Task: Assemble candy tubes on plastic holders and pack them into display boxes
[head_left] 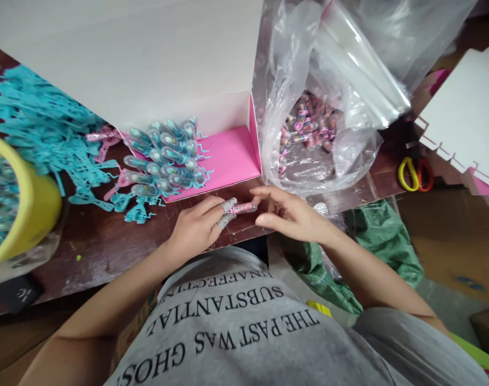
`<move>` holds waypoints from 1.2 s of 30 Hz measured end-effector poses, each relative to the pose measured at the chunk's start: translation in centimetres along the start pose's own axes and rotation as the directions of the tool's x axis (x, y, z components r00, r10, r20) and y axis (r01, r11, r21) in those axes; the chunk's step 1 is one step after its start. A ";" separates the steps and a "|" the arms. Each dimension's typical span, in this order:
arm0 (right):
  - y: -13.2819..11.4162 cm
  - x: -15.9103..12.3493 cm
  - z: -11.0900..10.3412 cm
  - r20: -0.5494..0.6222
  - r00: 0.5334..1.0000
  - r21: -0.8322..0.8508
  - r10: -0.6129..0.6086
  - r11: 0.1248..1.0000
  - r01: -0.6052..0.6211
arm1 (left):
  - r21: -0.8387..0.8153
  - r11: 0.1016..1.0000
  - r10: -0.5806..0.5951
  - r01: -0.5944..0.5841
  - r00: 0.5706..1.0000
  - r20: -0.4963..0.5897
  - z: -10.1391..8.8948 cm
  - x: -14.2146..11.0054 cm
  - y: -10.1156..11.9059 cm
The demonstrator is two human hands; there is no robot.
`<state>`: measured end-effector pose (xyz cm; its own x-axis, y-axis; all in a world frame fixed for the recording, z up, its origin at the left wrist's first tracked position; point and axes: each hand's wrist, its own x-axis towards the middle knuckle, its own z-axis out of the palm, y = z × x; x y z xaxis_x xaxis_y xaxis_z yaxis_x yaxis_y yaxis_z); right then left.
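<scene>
My left hand (pixel 198 228) is closed in a pinch, its taped fingertips gripping one end of a small pink capsule toy (pixel 244 208) just above the dark table edge. My right hand (pixel 288 214) reaches in from the right, fingers loosely curled, with its fingertips touching the capsule's other end. Just beyond both hands lies an open pink box (pixel 232 155) holding several clear capsules on blue plastic holders (pixel 167 158).
A clear plastic bag (pixel 312 96) with several pink capsules stands right of the box. Blue plastic frames (pixel 47 134) are piled at the left beside a yellow bucket (pixel 31 209). Scissors (pixel 415 174) and white cartons (pixel 465 112) lie at the right. A green bag (pixel 348 262) hangs below the table.
</scene>
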<state>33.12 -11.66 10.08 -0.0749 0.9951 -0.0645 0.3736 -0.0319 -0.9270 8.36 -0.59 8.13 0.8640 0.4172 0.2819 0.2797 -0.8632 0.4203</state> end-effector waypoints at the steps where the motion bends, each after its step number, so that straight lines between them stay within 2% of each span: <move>1: -0.2 0.0 0.0 -0.018 0.999 -0.068 -0.043 0.997 0.042 | -0.016 1.000 -0.016 0.016 1.000 0.004 0.1 -0.1 0.0; 3: -0.5 0.0 0.1 -0.019 0.998 -0.197 -0.061 0.979 0.056 | -0.028 0.999 -0.023 0.023 1.000 0.016 0.3 -0.4 0.1; 6: -0.1 0.2 0.0 -0.025 1.000 -0.292 0.015 0.956 -0.021 | -0.081 0.995 -0.058 0.061 0.998 0.036 0.3 -0.6 0.5; 7: 0.3 0.4 -0.4 -0.058 0.998 -0.330 0.030 0.943 -0.048 | -0.139 0.986 -0.086 0.091 0.995 0.044 0.3 -0.5 0.6; 9: 1.7 1.1 -1.4 -0.221 0.975 -0.464 0.002 0.880 -0.107 | -0.305 0.935 -0.164 0.183 0.983 0.085 0.2 -0.2 0.8; 11: 3.2 2.1 -2.6 -0.364 0.930 -0.624 -0.055 0.755 -0.199 | -0.491 0.818 -0.250 0.299 0.954 0.164 0.2 0.3 0.9; 12: 4.0 2.6 -3.0 -0.391 0.918 -0.689 -0.067 0.683 -0.244 | -0.573 0.737 -0.286 0.358 0.934 0.215 0.3 0.5 0.9; 14: 5.2 3.3 -3.5 -0.368 0.929 -0.776 -0.035 0.562 -0.286 | -0.708 0.557 -0.322 0.435 0.898 0.299 0.9 0.8 1.0; 16: 5.9 3.3 -3.7 -0.341 0.940 -0.815 0.007 0.497 -0.299 | -0.791 0.414 -0.342 0.450 0.883 0.323 1.5 1.0 1.0; 17: 6.1 3.1 -3.8 -0.338 0.941 -0.825 0.019 0.476 -0.306 | -0.814 0.373 -0.358 0.445 0.879 0.316 1.8 0.9 1.0; 19: 6.1 2.1 -4.1 -0.330 0.943 -0.835 0.035 0.456 -0.309 | -0.823 0.349 -0.408 0.447 0.864 0.296 2.0 0.8 0.9; 21: 5.6 0.9 -4.6 -0.324 0.946 -0.828 0.013 0.479 -0.290 | -0.806 0.356 -0.457 0.473 0.841 0.291 1.8 0.8 0.8; 22: 5.1 0.3 -4.7 -0.319 0.947 -0.814 -0.021 0.518 -0.263 | -0.796 0.355 -0.474 0.489 0.829 0.298 1.5 0.8 0.7; 24: 3.4 -0.6 -4.7 -0.314 0.944 -0.728 -0.104 0.664 -0.170 | -0.785 0.334 -0.499 0.522 0.804 0.323 0.8 1.0 0.9; 26: 1.3 -1.0 -3.8 -0.303 0.943 -0.521 -0.139 0.853 -0.042 | -0.789 0.285 -0.504 0.545 0.785 0.360 0.2 1.5 1.3; 28: -0.6 -0.8 -2.6 -0.242 0.959 -0.254 -0.151 0.963 0.087 | -0.796 0.230 -0.492 0.560 0.773 0.401 -0.3 2.1 1.7; 29: -1.2 -0.5 -1.9 -0.199 0.965 -0.155 -0.172 0.978 0.142 | -0.799 0.210 -0.482 0.563 0.771 0.417 -0.5 2.3 1.9; 31: -1.8 0.1 -0.9 -0.125 0.959 -0.081 -0.256 0.966 0.247 | -0.802 0.195 -0.468 0.565 0.772 0.430 -0.7 2.6 2.1; 34: -1.4 0.7 -0.2 -0.095 0.929 -0.130 -0.358 0.930 0.344 | -0.802 0.228 -0.465 0.551 0.786 0.408 -0.7 2.5 2.0; 36: -1.1 0.7 0.2 -0.112 0.924 -0.145 -0.367 0.925 0.350 | -0.804 0.294 -0.449 0.516 0.818 0.361 -0.5 2.0 1.7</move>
<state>32.50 -10.91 10.97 -0.1025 0.9412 0.3219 0.4537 0.3322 -0.8269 10.33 -1.06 9.79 0.7320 0.6257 -0.2696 0.1916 0.1907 0.9628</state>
